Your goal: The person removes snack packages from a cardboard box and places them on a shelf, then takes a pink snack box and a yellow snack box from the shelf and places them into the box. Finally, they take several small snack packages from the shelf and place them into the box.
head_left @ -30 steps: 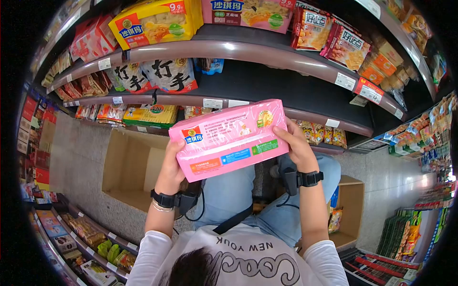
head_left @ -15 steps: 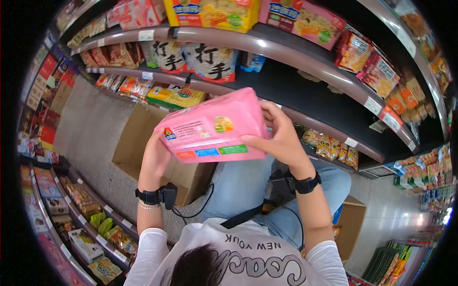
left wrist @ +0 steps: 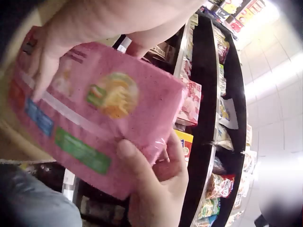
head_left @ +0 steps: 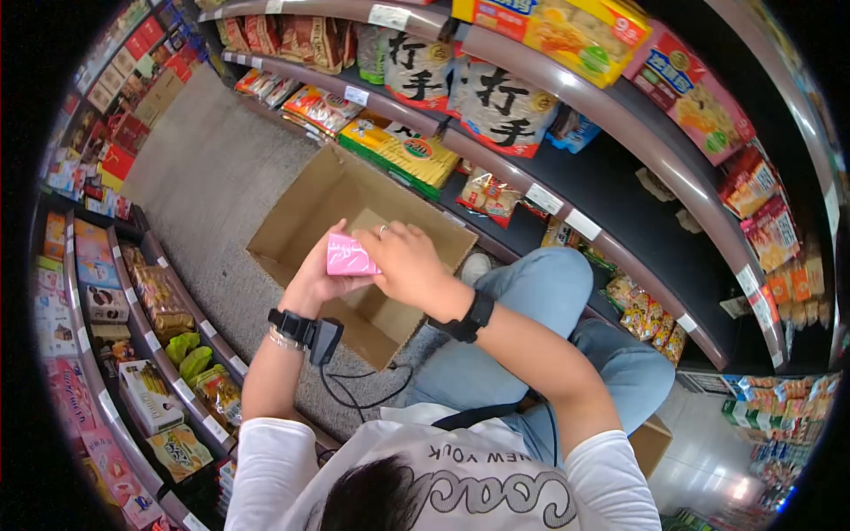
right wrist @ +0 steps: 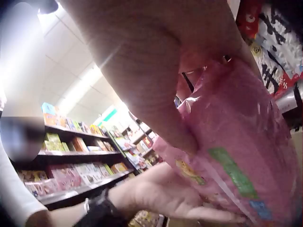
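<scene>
Both hands hold a pink sachima pack (head_left: 351,255) in the head view, where only one end of it shows between them. My left hand (head_left: 320,270) grips it from the left, palm partly beneath it. Across its right side lies my right hand (head_left: 412,270), fingers bent over it and a ring on one finger. The pack overlaps the open cardboard box (head_left: 297,208) on the floor below. In the left wrist view the broad printed side of the pack (left wrist: 113,94) faces the camera, and a thumb presses on its corner. Its glossy wrapper also fills much of the right wrist view.
Shelves on the right carry silver snack bags (head_left: 505,106), a yellow box-shaped pack (head_left: 567,35) and another pink pack (head_left: 695,93). Yellow-green packets (head_left: 403,155) lie low behind the box. A second cardboard box (head_left: 653,442) stands at the right, and a stocked shelf (head_left: 150,398) runs along the left.
The pack has turned from broadside to end-on and moved left over the cardboard box. My right hand has come across to the left with it. The view has swung left.
</scene>
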The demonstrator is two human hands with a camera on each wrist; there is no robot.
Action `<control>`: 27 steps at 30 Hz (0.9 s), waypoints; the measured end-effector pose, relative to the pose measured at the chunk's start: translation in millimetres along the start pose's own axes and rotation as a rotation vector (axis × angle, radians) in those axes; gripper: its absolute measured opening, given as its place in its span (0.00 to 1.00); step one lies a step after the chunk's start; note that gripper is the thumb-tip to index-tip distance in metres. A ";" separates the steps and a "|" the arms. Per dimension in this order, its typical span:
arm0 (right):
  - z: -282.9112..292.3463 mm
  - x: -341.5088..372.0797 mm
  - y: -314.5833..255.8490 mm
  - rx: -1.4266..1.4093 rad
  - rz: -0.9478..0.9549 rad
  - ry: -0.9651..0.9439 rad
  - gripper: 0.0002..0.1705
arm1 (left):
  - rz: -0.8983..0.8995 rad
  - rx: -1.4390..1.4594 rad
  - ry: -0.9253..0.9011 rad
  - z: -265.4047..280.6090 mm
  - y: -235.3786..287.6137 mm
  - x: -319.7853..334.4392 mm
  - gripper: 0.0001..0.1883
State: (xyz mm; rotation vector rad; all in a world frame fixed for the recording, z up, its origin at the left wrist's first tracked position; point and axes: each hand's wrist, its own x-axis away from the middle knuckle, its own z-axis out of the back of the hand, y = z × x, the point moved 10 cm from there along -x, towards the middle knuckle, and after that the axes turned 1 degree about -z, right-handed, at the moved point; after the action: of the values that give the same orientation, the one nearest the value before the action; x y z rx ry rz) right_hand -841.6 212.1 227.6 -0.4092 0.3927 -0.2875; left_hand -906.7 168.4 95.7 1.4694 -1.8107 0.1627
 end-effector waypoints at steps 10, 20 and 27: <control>-60.6 -4.6 52.7 -0.075 -0.153 -0.192 0.23 | 0.342 -0.461 0.037 76.0 4.8 -64.5 0.23; -102.9 -44.1 150.4 -0.517 -0.564 -0.347 0.24 | 0.201 -1.009 0.275 175.7 -22.5 -178.9 0.35; -145.7 -16.6 182.3 -1.118 -0.626 -0.309 0.19 | 0.716 -1.640 0.074 224.8 -70.7 -225.0 0.21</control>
State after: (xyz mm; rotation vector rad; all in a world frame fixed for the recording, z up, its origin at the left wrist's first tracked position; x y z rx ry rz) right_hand -883.2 330.4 30.0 -1.6669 0.0714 -0.5920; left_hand -948.1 197.7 -226.1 -0.3228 -1.4911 -0.7439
